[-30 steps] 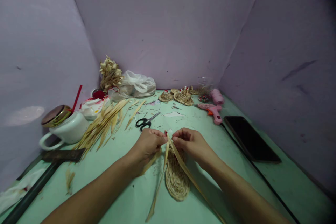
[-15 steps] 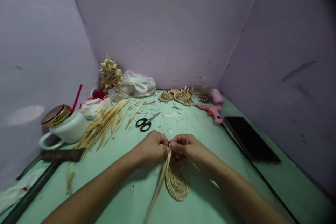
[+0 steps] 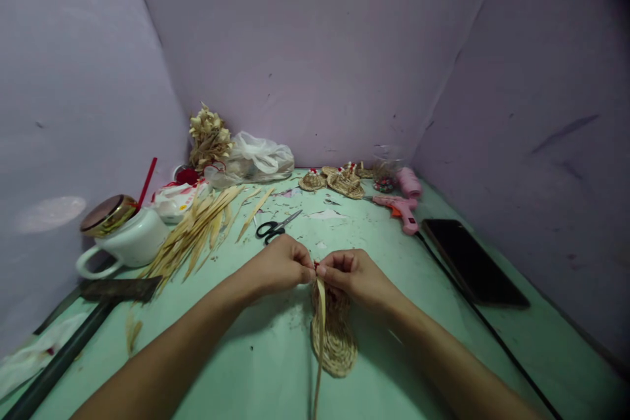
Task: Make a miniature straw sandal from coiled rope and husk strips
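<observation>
Both my hands meet at the top end of a woven straw sole [image 3: 335, 348], slipper-shaped and coiled, in front of me. My right hand [image 3: 352, 272] pinches a pale dried leaf strip [image 3: 321, 315], which hangs down across the sole. Closed in a pinch, my left hand [image 3: 285, 266] is right beside the right fingertips; what lies between its fingers is too small to make out. A small red bit [image 3: 316, 264] shows between the two hands. My fingers hide the sole's upper end.
Black-handled scissors [image 3: 273, 228] lie just beyond my left hand. Dried strips [image 3: 197, 230], a white mug [image 3: 132, 239] and a hammer [image 3: 118, 289] are at left. Small woven slippers [image 3: 344, 182], a pink glue gun [image 3: 401, 209] and a phone [image 3: 472, 262] stand back and right.
My left hand has risen slightly and its fingers have drawn out to the left a little. The hanging strip has swung right, now falling over the sole. My right hand stays almost in place.
</observation>
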The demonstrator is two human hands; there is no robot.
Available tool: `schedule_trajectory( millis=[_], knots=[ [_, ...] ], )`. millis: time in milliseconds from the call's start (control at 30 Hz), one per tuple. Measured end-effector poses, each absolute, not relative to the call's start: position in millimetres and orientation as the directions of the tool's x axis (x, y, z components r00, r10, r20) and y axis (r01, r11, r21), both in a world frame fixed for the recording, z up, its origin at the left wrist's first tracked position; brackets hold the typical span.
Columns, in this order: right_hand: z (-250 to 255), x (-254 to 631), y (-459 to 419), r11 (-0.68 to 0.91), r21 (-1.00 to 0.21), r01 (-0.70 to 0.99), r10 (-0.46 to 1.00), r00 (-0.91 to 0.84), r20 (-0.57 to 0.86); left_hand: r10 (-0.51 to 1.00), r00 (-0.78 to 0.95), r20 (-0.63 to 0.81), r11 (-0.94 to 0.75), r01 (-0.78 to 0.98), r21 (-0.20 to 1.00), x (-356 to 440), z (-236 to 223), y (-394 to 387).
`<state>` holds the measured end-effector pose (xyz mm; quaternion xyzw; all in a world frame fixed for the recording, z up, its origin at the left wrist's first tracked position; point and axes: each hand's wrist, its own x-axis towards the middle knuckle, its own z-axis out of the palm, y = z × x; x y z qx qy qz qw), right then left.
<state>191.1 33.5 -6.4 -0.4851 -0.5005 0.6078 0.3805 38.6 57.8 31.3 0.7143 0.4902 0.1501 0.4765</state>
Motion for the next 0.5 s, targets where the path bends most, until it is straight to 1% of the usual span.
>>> schedule_trajectory(
  millis=[67, 200, 300, 367, 433, 500],
  knots=[
    [-5, 192, 33, -0.192, -0.981, 0.006, 0.951, -0.244, -0.188, 0.843, 0.454, -0.288, 0.015, 0.516, 0.856, 37, 31, 60],
    [-4, 192, 32, -0.182, -0.983, 0.000, 0.957, -0.229, -0.178, 0.856, 0.382, -0.348, 0.139, 0.478, 0.867, 37, 28, 64],
    [-5, 189, 33, -0.190, -0.982, -0.010, 0.967, -0.174, -0.186, 0.867, 0.335, -0.370, 0.190, 0.464, 0.865, 38, 30, 66],
    [-6, 186, 33, -0.197, -0.979, -0.051, 0.975, -0.116, -0.191, 0.864, 0.317, -0.390, 0.224, 0.452, 0.864, 40, 32, 64],
    [-8, 183, 32, -0.223, -0.969, -0.107, 0.974, -0.067, -0.217, 0.877, 0.296, -0.378, 0.206, 0.479, 0.854, 44, 34, 57],
    [-9, 181, 30, -0.269, -0.948, -0.169, 0.963, -0.035, -0.267, 0.926, 0.264, -0.271, 0.075, 0.575, 0.814, 49, 34, 46]
  ],
)
